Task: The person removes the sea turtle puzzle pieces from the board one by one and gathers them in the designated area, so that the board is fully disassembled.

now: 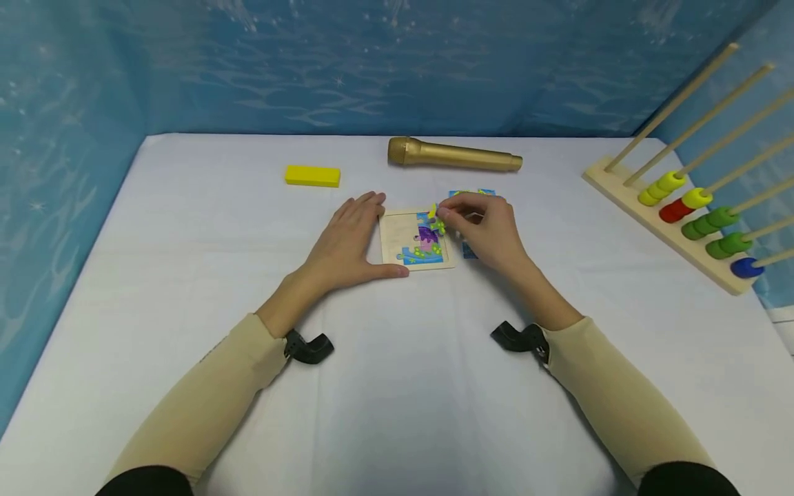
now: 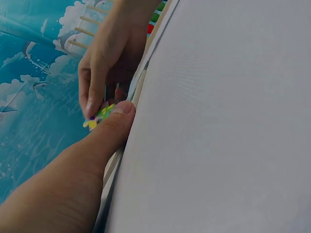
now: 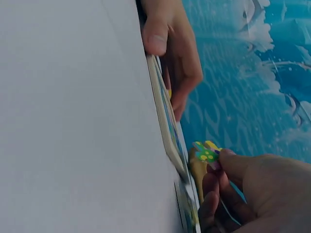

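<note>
"What's the left hand (image 1: 350, 244) doing on your head view?"

"From my station I see it spread along the left side of the tray (image 1: 395, 238), thumb reaching out over the near edge and fingers by the far left corner. On my left wrist feed the thumb tip rests on the rim."

"And the right hand (image 1: 490, 224)?"

"Pinching one piece (image 3: 206, 154) between thumb and fingertips. I make it green with yellow spots, plus a yellow part."

"Where is that piece?"

"Over the tray's right side, near the upper corner. My right wrist feed shows it raised, apart from the tray."

"What lies in the tray?"

"I get plain wood on the left, and blue, purple and pink picture parts on the right and along the bottom."

"Anything under that right hand?"

"More pieces (image 1: 470, 252), just right of the tray, partly hidden from me."

"The rest of the table (image 1: 397, 386)?"

"A gold mic (image 1: 455, 154) beyond the tray, a yellow block (image 1: 313, 176) to its left, and far right an abacus (image 1: 710, 222) with coloured beads."
</note>
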Tool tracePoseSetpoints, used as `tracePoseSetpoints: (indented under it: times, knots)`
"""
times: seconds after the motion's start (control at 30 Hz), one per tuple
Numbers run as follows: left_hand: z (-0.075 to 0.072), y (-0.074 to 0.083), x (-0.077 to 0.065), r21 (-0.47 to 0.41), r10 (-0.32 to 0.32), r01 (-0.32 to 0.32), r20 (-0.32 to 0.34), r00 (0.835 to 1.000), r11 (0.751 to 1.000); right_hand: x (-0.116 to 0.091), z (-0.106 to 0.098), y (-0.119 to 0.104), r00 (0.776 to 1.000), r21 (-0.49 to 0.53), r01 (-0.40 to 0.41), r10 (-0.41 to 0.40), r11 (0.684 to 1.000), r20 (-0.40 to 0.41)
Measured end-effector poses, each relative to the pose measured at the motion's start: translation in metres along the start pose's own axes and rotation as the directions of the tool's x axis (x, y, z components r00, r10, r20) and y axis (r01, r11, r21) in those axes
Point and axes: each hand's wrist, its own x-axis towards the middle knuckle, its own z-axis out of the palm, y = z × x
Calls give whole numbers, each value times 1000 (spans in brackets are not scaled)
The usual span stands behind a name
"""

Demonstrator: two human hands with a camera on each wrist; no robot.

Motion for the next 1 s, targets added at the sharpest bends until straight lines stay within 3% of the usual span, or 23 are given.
tracePoseSetpoints:
  times: [0.43, 0.67, 1.0]
  knots:
    - [-2, 3, 1, 2, -19, 19, 16, 1000, 1000, -21, -42, 37, 975, -152, -90, 55, 984, -217]
    - [-3, 3, 0, 8, -27, 27, 22, 999, 1000, -21, -43, 49, 969, -171, -64, 21, 983, -246]
    - [1, 1, 1, 2, -13, 13, 9, 1000, 1000, -24, -38, 46, 950, -172, -10, -44, 985, -309]
